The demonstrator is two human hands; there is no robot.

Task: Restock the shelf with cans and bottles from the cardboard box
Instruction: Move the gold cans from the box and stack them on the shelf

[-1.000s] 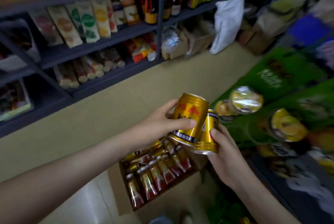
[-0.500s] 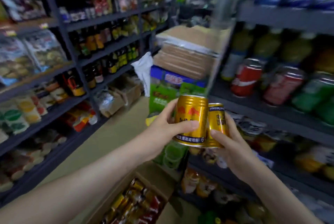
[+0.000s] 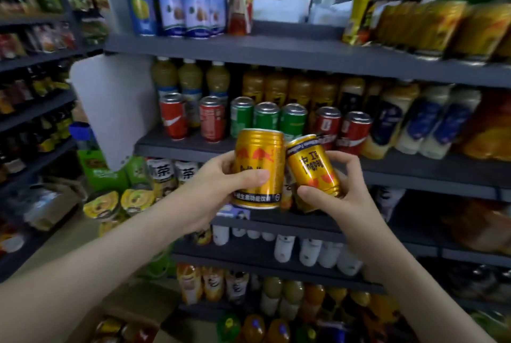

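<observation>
We face the shelf [image 3: 179, 147], a can in each hand
Our left hand [image 3: 221, 186] clamps the upright can [image 3: 258, 168]; our right hand [image 3: 341, 201] clamps the tilted can [image 3: 313, 170], inverted; shelf straight ahead.

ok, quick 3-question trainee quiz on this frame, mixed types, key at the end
1. True or false: the left hand grips the left can, and the right hand grips the right can.
2. Which gold can has its print upside down? A) left can B) right can
3. Fill in: on the shelf behind the hands, three ____ cans stand between the red cans.

Key: 1 true; 2 B; 3 green.
</observation>
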